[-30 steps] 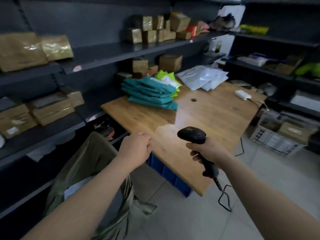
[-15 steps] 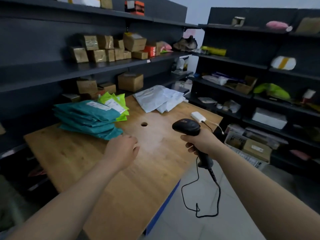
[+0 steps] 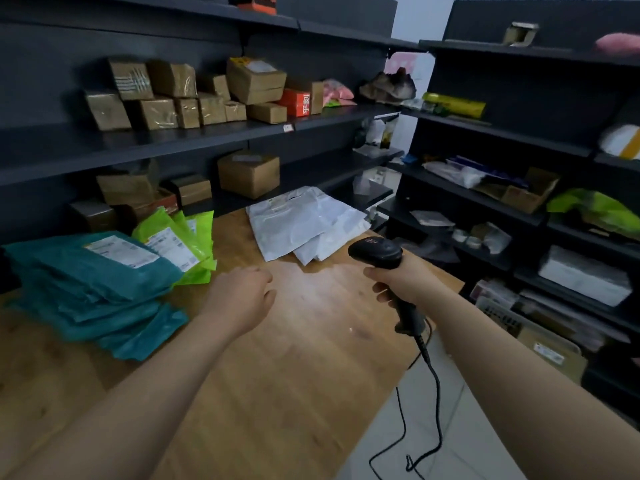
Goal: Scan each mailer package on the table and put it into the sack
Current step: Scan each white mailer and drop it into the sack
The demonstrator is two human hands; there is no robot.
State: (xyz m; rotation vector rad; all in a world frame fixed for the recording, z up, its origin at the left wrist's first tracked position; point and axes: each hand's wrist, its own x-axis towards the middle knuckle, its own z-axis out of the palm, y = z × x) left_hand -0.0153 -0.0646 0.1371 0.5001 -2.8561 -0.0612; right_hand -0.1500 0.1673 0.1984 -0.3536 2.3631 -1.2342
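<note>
Three heaps of mailers lie on the wooden table: a teal stack at the left, bright green mailers behind it, and white mailers at the far edge. My right hand grips a black corded barcode scanner, held above the table's right edge and aimed toward the white mailers. Over the middle of the table hovers my left hand, fingers loosely curled and holding nothing, just right of the teal stack. The sack is out of view.
Dark shelves with cardboard boxes run along the back wall. More shelving with parcels stands at the right, close to the table's corner. The scanner cable dangles to the grey floor on the right.
My view has swung from the sack on the floor at the left up and right to the table. Both hands have moved forward over the table; the sack has left the view.
</note>
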